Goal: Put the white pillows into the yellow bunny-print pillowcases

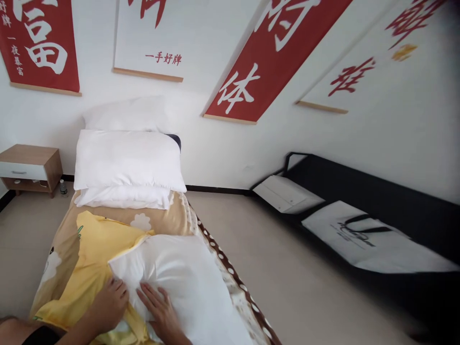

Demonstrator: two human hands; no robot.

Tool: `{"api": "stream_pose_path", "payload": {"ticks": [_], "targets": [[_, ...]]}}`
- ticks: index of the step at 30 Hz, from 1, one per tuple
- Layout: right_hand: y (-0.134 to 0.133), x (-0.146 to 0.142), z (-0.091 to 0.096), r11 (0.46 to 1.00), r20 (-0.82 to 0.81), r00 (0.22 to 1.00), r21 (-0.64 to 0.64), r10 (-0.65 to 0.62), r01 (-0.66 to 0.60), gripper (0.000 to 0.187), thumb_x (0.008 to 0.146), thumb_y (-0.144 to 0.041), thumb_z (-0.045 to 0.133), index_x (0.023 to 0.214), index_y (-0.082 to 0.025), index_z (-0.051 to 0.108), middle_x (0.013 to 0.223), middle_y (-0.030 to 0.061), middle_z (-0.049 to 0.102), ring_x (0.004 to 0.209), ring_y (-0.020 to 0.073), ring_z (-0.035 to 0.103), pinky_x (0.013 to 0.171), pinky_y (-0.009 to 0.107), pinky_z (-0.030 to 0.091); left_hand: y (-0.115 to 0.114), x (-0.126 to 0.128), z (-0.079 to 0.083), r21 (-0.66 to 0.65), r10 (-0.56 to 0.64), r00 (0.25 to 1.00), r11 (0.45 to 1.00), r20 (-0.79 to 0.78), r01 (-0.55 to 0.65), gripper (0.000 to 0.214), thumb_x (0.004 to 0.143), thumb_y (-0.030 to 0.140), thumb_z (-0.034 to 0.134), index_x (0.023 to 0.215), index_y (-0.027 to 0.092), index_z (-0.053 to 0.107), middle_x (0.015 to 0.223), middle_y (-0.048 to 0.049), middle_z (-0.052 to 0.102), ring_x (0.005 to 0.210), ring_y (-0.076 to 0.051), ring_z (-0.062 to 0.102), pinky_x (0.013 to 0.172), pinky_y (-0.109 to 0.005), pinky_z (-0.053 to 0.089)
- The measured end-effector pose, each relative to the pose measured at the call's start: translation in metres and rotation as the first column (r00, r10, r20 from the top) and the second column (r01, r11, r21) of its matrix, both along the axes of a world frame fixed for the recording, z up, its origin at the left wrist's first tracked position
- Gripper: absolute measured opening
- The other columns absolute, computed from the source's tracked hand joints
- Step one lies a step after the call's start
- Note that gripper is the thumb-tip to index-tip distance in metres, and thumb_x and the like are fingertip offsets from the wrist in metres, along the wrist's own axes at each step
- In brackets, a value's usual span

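A white pillow (190, 273) lies on the bed, its upper left corner overlapping a crumpled yellow pillowcase (97, 244). My left hand (113, 302) has its fingers curled at the pillow's left edge, where the yellow cloth meets it, and appears to grip the pillowcase; its fingertips are partly hidden. Just to the right, my right hand (160, 309) rests on the white pillow with fingers stretched out. A strip of yellow cloth shows between the two hands. Lower parts of the pillow and cloth run out of view at the bottom.
White pillows (129, 158) are stacked at the head of the bed, on a tan patterned sheet (179, 215). A nightstand (32, 165) and a small bottle (63, 188) stand at left. On the right, a black sofa (359, 187) holds a white bag (373, 239) and a white box (287, 194).
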State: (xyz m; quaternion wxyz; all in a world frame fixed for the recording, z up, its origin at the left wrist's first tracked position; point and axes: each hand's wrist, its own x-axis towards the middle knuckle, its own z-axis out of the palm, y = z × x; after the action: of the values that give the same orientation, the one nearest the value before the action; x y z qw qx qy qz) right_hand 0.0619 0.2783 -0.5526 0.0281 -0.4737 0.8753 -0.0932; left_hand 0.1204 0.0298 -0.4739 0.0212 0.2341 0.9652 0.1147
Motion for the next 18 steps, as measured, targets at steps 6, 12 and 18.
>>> {"api": "stream_pose_path", "payload": {"ticks": [6,12,18], "targets": [[-0.017,-0.023,0.025,0.958,0.034,0.998,-0.282,-0.048,0.055,0.043,0.075,-0.001,0.042,0.100,-0.022,0.071,0.098,0.0049,0.076,0.094,0.0170,0.068,0.087,0.034,0.043,0.022,-0.004,0.007,-0.082,0.024,0.987,0.997,0.156,-0.012,0.031,0.084,0.040,0.057,0.096,0.013,0.067,0.089,-0.0130,0.070,0.096,-0.029,0.062,0.106,-0.057,0.031],[-0.055,-0.047,0.052,0.958,0.093,0.992,-0.269,-0.082,0.104,0.021,0.075,-0.008,0.054,0.060,-0.019,0.063,0.058,0.0024,0.065,0.062,0.0168,0.059,0.072,0.034,0.044,0.076,-0.010,-0.002,0.123,-0.114,0.991,0.985,-0.073,0.123,0.017,0.079,0.023,0.059,0.093,0.016,0.063,0.088,-0.0103,0.069,0.090,-0.025,0.062,0.098,-0.046,0.039],[-0.089,-0.028,0.043,0.944,0.176,0.971,-0.261,-0.160,0.203,0.023,0.093,-0.033,0.057,0.076,-0.018,0.063,0.067,0.0004,0.063,0.060,0.0116,0.056,0.061,0.029,0.051,0.074,-0.014,0.009,0.236,0.015,1.000,0.972,0.005,-0.016,0.015,0.081,0.019,0.056,0.094,0.017,0.064,0.094,-0.0098,0.069,0.094,-0.026,0.061,0.097,-0.046,0.038]]}}
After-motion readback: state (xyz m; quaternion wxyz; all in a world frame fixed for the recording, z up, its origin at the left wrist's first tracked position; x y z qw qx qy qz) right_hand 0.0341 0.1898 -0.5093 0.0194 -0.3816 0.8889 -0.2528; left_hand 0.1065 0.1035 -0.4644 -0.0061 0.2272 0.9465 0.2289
